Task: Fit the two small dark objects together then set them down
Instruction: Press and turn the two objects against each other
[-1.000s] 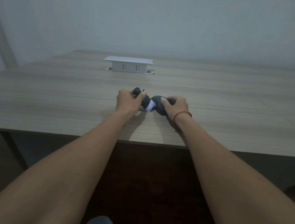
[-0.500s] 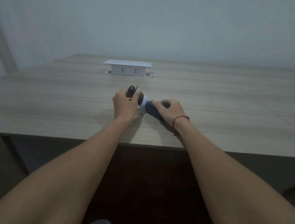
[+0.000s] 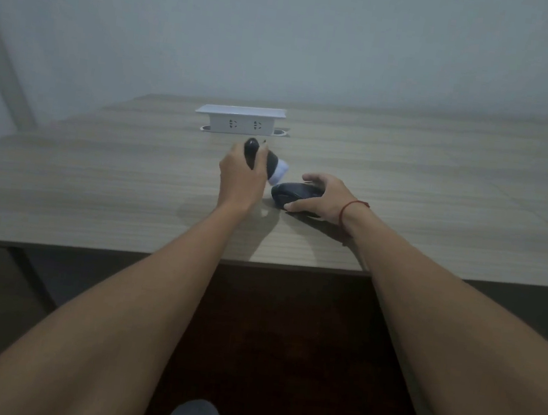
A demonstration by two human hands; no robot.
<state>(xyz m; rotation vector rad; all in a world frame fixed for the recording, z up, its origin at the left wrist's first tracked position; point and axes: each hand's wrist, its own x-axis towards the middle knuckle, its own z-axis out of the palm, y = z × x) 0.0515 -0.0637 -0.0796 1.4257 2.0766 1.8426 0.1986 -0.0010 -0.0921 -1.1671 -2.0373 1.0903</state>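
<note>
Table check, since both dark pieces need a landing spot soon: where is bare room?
Bare wood lies left of the left hand and right of the right hand, out to the table edges. Crowded: between the hands, where the white-tipped piece and the dark piece meet, and back toward the socket box.

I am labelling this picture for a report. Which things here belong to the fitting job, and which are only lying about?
Belong to the job:
- dark piece with the white end, held in the left hand
- rounded dark piece, on the table under the right hand

Only there:
- white socket box, farther back
- wooden table
- red wrist cord
</note>
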